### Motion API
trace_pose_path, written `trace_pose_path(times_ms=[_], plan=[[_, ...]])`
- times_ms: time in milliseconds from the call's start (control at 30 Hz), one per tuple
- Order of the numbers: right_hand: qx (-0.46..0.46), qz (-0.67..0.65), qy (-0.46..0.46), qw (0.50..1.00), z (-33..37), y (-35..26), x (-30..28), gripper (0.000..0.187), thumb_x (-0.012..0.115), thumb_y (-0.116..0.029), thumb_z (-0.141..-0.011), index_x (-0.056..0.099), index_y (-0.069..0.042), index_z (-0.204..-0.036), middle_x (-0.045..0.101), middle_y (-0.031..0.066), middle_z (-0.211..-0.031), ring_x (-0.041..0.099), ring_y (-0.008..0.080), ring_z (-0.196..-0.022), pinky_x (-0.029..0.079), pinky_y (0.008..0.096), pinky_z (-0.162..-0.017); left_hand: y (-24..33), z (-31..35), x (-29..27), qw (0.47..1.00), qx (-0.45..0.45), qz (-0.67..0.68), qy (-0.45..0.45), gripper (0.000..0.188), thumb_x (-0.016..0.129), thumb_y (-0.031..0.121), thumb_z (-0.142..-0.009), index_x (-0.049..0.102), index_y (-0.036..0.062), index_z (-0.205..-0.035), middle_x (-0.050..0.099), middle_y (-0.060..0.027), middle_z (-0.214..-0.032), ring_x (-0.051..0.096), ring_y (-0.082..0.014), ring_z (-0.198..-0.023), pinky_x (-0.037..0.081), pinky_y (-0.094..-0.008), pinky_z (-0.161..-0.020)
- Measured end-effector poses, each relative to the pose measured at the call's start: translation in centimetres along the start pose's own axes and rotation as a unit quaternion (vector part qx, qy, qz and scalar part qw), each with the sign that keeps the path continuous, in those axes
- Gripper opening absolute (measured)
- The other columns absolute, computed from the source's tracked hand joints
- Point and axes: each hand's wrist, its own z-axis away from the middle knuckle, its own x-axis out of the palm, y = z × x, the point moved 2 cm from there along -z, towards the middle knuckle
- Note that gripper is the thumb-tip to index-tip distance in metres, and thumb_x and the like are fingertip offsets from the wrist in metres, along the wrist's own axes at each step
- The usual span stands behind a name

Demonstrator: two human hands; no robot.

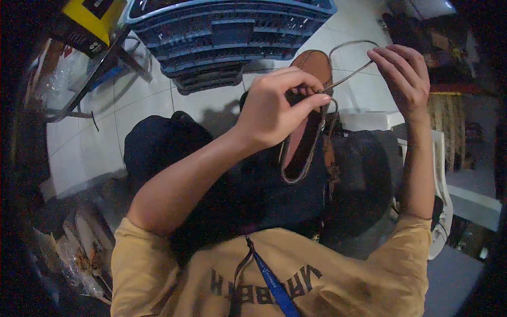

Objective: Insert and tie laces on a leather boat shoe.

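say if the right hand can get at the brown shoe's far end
Likely yes: the far end of the brown shoe looks uncovered, with only the thin cord crossing between it and the right hand. The left hand covers a nearer part. The right hand seems to pinch that cord, though.

Above the lap, toe pointing away, a shoe (pixel 297 142). Over its opening, the left hand (pixel 274 103); out to its right, the right hand (pixel 407 79); between both, a lace (pixel 348 77). Ahead, on the tiled floor (pixel 158 103), a crate (pixel 232 33); left of that, a box (pixel 97 21). Down the T-shirt (pixel 206 264), a lanyard (pixel 273 282). Beside the right arm, a chair (pixel 446 208).
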Motion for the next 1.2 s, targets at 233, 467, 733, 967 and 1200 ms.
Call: trace_pose_path(times_ms=[233, 467, 733, 967, 1200], plan=[[0.022, 0.004, -0.015, 1.0, 2.6, 2.1, -0.3, 0.04, 0.073, -0.01, -0.081, 0.075, -0.013, -0.12, 0.073, 0.0012, -0.114, 0.067, 0.0235, -0.103, 0.053, 0.0414, -0.091, 0.0, 0.0, 0.0, 1.0, -0.025, -0.002, -0.006, 0.017, 0.082, 0.013, -0.085, 0.074, 0.0012, -0.094, 0.074, -0.01, -0.092, 0.071, -0.0194, -0.085, 0.054, -0.0312, -0.077], [0.116, -0.076, -0.073, 0.988, 4.3, 3.6, 0.8, 0.029, 0.075, -0.006, -0.083, 0.073, -0.01, -0.112, 0.073, 0.0057, -0.11, 0.068, 0.0272, -0.102, 0.053, 0.0369, -0.092, -0.1, -0.1, 0.0, 0.999, -0.032, 0.018, -0.016, 0.015, 0.081, 0.011, -0.086, 0.074, 0.0011, -0.095, 0.073, -0.0078, -0.09, 0.069, -0.0168, -0.082, 0.052, -0.0295, -0.075], [0.37, -0.541, -0.185, 0.732, 4.2, 3.1, 0.8, 0.018, 0.064, -0.012, -0.101, 0.067, 0.002, -0.111, 0.07, 0.0068, -0.096, 0.067, 0.0167, -0.093, 0.054, 0.0315, -0.088, -0.6, -0.1, 0.0, 1.0, -0.019, 0.011, -0.005, 0.014, 0.081, 0.01, -0.086, 0.074, 0.0015, -0.095, 0.072, -0.0065, -0.088, 0.065, -0.013, -0.08, 0.051, -0.0277, -0.073], [0.397, -0.611, -0.289, 0.621, 6.2, 4.4, -1.1, 0.021, 0.068, -0.017, -0.1, 0.065, 0.002, -0.11, 0.068, 0.0052, -0.091, 0.065, 0.0124, -0.086, 0.054, 0.0299, -0.081, -0.6, -0.3, -0.2, 0.999, -0.041, 0.026, -0.008, 0.016, 0.082, 0.011, -0.086, 0.074, 0.0014, -0.095, 0.071, -0.0056, -0.088, 0.065, -0.0124, -0.079, 0.052, -0.0276, -0.074], [0.448, -0.584, -0.387, 0.556, 7.6, 4.5, -2.1, 0.019, 0.062, -0.021, -0.104, 0.066, -0.002, -0.106, 0.061, -0.0002, -0.084, 0.059, 0.0071, -0.08, 0.051, 0.0256, -0.074, -0.8, -0.3, 0.1, 1.0, -0.008, 0.011, -0.014, 0.016, 0.082, 0.011, -0.086, 0.073, 0.0015, -0.095, 0.07, -0.0044, -0.087, 0.064, -0.0125, -0.08, 0.051, -0.0267, -0.075]])
